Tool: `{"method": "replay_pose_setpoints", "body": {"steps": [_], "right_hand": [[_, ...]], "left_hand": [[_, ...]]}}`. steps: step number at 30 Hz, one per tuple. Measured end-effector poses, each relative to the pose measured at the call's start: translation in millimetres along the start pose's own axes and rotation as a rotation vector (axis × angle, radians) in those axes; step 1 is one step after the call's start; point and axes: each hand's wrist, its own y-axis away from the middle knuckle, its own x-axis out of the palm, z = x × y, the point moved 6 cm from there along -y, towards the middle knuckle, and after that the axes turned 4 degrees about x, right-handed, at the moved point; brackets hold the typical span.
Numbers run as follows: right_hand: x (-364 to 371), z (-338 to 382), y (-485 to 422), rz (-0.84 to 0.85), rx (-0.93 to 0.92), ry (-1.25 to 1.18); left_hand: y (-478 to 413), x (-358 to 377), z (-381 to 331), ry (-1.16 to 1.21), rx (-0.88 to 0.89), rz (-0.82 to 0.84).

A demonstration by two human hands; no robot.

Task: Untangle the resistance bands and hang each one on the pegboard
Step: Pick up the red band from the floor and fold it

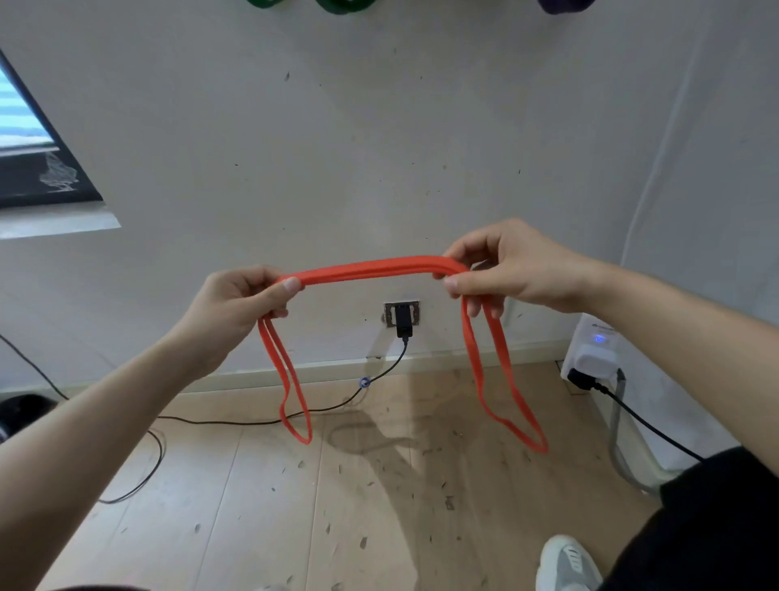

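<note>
An orange resistance band (375,268) stretches doubled between my two hands in front of the white wall. My left hand (240,303) grips its left part, thumb on top, and a loop hangs down below it. My right hand (506,270) pinches its right part, and a second, longer loop hangs from there toward the floor. Along the top edge of the view hang the lower ends of two green bands (337,5) and a purple band (565,5). The pegboard itself is out of view.
A wall socket with a black charger (402,318) sits low on the wall, its cable (253,422) running left across the wooden floor. A white device with a blue light (594,350) stands at the right corner. A dark-framed window (33,139) is at left. My shoe (567,563) shows bottom right.
</note>
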Motion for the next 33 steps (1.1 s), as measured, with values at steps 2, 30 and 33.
{"method": "replay_pose_setpoints", "body": {"steps": [2, 30, 33], "right_hand": [[-3.0, 6.8, 0.7, -0.045, -0.055, -0.008], [55.0, -52.0, -19.5, 0.338, 0.299, 0.038], [44.3, -60.0, -17.2, 0.338, 0.339, 0.065]], "left_hand": [[1.3, 4.8, 3.1, -0.04, -0.017, 0.09], [-3.8, 27.0, -39.7, 0.16, 0.159, -0.101], [-6.6, 10.8, -27.6, 0.18, 0.139, -0.15]]}}
